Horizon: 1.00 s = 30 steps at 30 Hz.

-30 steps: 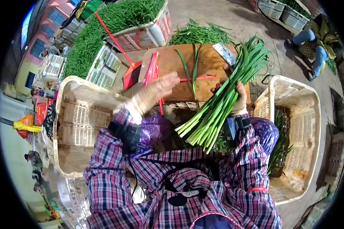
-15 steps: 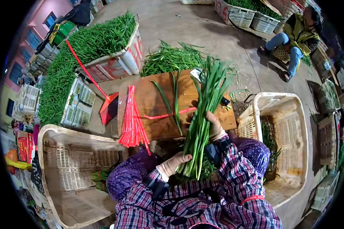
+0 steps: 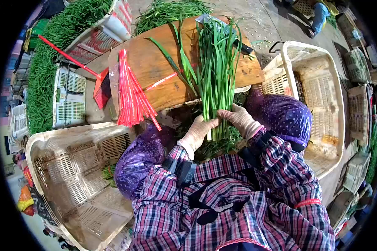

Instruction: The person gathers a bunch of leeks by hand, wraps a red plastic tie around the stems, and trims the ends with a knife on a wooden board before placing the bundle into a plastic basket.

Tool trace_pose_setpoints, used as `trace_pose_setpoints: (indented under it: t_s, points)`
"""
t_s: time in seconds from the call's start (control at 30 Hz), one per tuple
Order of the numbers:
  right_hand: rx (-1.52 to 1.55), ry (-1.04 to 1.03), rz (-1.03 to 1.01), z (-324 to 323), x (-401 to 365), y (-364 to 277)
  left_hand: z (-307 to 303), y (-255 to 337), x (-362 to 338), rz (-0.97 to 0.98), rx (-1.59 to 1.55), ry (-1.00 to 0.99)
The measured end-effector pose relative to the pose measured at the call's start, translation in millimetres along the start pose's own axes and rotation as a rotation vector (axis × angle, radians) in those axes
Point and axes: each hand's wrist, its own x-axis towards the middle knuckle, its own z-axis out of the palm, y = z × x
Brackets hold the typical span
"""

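Both my hands wear pale gloves and grip a bunch of long green leaves that look like garlic chives (image 3: 218, 62). My left hand (image 3: 199, 131) is closed on the left side of its pale lower stems, and my right hand (image 3: 242, 120) is closed on the right. The leafy tops lie over a wooden board (image 3: 134, 46). Behind the bunch, a knife's black handle (image 3: 244, 47) shows; its blade is mostly hidden. Loose leaves (image 3: 178, 58) lie on the board, crossing a single red strip (image 3: 161, 80). Further left is a fan of red-and-white strips (image 3: 132, 94).
Plastic crates stand on my left (image 3: 71, 167) and right (image 3: 318, 92). A red long-handled dustpan (image 3: 99, 90) is left of the board. Cut greens (image 3: 167, 14) are heaped beyond it. Another person's leg (image 3: 320, 19) shows at far right.
The bunch has gone from tilted to nearly upright in view, its tops over the board. My right hand has moved down to the stem ends beside my left. The view has tilted down.
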Motion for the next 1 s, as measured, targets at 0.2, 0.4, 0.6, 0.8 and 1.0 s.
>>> trace_pose_setpoints:
  t_s: [0.2, 0.4, 0.6, 0.8, 1.0]
  points:
    - [0.087, 0.022, 0.072, -3, -8, -8, -3, 6, -3, -0.038, -0.236, -0.149]
    - [0.122, 0.044, 0.105, -3, 1, 8, -8, 0, -4, -0.111, -0.438, -0.179]
    - [0.121, 0.010, 0.022, -2, 11, 25, -18, -18, 7, -0.173, -0.450, -0.218]
    - [0.242, 0.006, 0.019, 2, 12, 34, 2, -2, -10, -0.066, -0.356, -0.233]
    - [0.177, -0.072, 0.076, -3, 11, 28, 2, -13, -2, -0.156, -0.425, -0.218]
